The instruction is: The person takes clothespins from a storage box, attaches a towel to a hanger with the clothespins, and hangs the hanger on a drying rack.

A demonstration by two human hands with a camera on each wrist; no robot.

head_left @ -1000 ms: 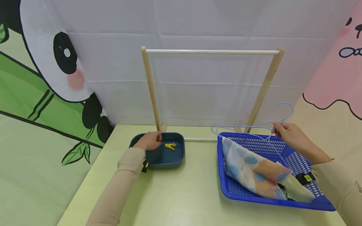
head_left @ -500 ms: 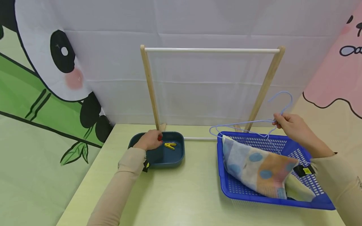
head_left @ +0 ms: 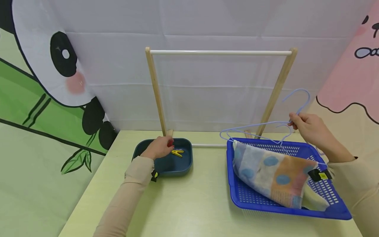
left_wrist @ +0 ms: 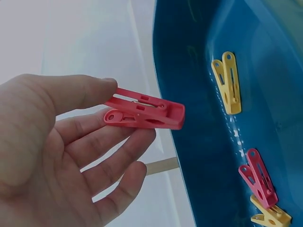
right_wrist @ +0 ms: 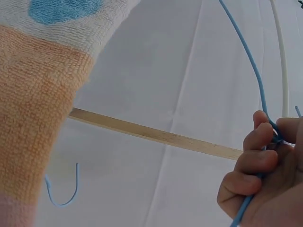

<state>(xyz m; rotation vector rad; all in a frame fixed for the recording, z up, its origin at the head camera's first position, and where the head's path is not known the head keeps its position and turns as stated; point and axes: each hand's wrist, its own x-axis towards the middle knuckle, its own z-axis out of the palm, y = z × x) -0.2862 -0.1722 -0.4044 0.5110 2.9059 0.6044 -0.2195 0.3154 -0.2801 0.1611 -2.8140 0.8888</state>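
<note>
My left hand (head_left: 158, 147) is above a dark blue tray (head_left: 185, 168). In the left wrist view, its thumb and fingers pinch a red clothespin (left_wrist: 147, 112) by the handles, beside the tray wall. My right hand (head_left: 315, 130) grips a light blue wire hanger (head_left: 309, 96) just below its hook. A towel (head_left: 266, 174) with blue dots and an orange band hangs from the hanger, its lower part inside the blue basket (head_left: 230, 184). A second hanger hook (right_wrist: 62, 204) shows below the towel's edge in the right wrist view.
Inside the tray lie yellow clothespins (left_wrist: 229, 85) and another red clothespin (left_wrist: 260, 179). A wooden rack with a white rail (head_left: 220, 52) stands at the back of the table (head_left: 204, 197). Pale yellow cloth (head_left: 315, 199) lies in the basket.
My right hand has risen with the hanger, drawing the towel up and rightward. My left hand has shifted slightly right over the tray, with the red clothespin in it.
</note>
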